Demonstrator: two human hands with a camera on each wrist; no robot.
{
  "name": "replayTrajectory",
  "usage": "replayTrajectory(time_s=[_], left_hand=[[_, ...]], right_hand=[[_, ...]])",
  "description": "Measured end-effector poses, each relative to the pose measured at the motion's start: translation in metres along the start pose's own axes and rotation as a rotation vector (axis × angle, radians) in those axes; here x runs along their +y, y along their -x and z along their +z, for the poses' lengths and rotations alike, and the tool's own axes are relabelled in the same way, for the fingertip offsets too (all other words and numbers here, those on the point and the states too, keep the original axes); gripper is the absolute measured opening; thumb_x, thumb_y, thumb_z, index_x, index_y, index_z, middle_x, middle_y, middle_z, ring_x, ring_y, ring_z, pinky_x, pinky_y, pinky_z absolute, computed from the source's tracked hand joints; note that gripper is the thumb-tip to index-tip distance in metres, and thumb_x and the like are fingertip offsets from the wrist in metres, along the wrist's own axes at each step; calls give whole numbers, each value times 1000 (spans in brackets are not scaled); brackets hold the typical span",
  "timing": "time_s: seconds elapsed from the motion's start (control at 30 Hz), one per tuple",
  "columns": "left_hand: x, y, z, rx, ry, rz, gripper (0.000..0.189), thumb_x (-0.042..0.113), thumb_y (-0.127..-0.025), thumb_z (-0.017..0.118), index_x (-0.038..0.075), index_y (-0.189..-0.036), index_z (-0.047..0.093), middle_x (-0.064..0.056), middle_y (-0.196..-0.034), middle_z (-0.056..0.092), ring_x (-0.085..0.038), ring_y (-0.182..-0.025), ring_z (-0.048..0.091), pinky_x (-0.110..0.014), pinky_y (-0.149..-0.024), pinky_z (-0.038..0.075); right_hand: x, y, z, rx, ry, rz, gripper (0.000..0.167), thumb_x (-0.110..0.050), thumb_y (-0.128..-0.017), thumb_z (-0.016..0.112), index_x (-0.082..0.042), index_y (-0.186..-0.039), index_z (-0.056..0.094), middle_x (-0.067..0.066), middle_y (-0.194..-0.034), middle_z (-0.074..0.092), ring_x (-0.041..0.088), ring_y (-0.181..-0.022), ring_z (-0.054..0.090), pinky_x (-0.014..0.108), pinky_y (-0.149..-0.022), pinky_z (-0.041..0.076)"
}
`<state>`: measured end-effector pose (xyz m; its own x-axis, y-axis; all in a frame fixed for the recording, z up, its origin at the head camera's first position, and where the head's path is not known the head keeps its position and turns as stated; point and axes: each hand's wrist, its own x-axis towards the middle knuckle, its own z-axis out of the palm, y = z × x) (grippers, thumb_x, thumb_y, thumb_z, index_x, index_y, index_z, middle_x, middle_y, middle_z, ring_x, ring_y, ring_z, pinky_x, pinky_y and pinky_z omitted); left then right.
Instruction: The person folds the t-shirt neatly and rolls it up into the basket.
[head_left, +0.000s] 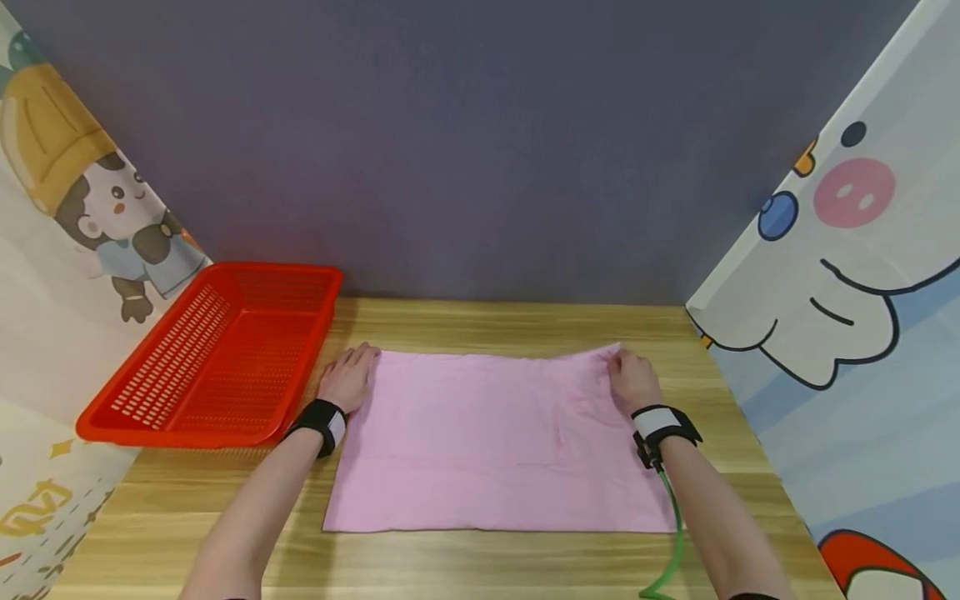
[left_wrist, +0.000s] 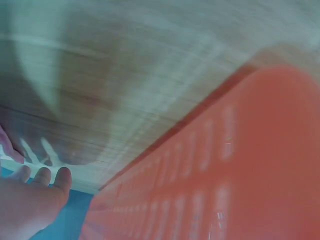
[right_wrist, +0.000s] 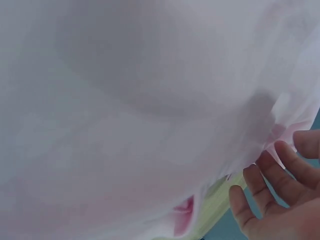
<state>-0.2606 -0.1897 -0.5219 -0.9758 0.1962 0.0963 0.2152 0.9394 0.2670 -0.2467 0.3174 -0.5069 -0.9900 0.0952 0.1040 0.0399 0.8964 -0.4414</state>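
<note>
A pink cloth (head_left: 480,442) lies spread as a wide rectangle on the wooden table, with creases toward its right side. At its far left corner rests my left hand (head_left: 349,377), fingers extended. The left wrist view shows those fingertips (left_wrist: 62,179) above the table, with a bit of pink cloth beside them; the thumb is out of sight. My right hand (head_left: 633,381) pinches the far right corner, which is raised a little. In the right wrist view, thumb and index finger (right_wrist: 292,157) meet at the gathered cloth edge (right_wrist: 277,132), the other fingers loosely bent.
A red plastic basket (head_left: 292,375) with slotted walls stands on the table (head_left: 480,567) to the left, close beside my left wrist. A grey-blue panel (head_left: 480,150) rises behind the table. Printed cartoon sheets (head_left: 847,275) flank both sides. A green cable (head_left: 675,542) hangs from the right wrist strap.
</note>
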Motion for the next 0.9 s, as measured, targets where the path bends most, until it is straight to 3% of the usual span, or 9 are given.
replayTrajectory(time_s=[0.17,0.37,0.53,0.67,0.77,0.9], left_hand=[[2,-5,-1,-34,12,25,46,-2,-94,55,3,-139,48,-27,-146,50,-48,-136,45,-68,-108,37],[6,-12,-7,-68,8,57,50,-2,-88,62,-2,-137,53,-27,-129,54,-46,-124,49,-60,-105,43],[11,-14,-14,-72,90,9,42,14,-88,60,-4,-126,63,-28,-123,56,-46,-120,47,-58,-104,40],[14,-16,-21,-38,121,-8,35,21,-96,54,-4,-115,69,-29,-122,57,-48,-119,49,-58,-106,40],[14,-18,-26,-4,102,21,27,16,-99,56,-3,-108,71,-28,-120,61,-47,-117,55,-58,-104,44],[15,-17,-32,-4,39,45,18,12,-97,63,1,-106,74,-22,-113,67,-43,-105,64,-59,-92,53]], right_hand=[[-3,-6,-1,-15,0,101,29,-16,-97,54,6,-113,62,29,-109,69,49,-101,65,58,-86,50],[-1,-10,-2,-95,18,128,33,-18,-90,55,5,-111,64,29,-110,69,48,-101,64,55,-82,51],[7,-20,-7,-153,-173,160,40,-25,-90,58,6,-116,63,28,-115,66,41,-102,62,45,-83,51],[19,-31,-9,-178,-328,122,44,-27,-87,66,9,-112,64,27,-110,66,36,-97,63,41,-83,52],[23,-35,-11,-208,-353,119,47,-27,-87,69,12,-114,62,29,-109,66,34,-95,62,40,-81,52],[10,-27,-17,-245,-308,190,49,-24,-93,63,15,-123,58,34,-122,61,39,-105,59,45,-88,51]])
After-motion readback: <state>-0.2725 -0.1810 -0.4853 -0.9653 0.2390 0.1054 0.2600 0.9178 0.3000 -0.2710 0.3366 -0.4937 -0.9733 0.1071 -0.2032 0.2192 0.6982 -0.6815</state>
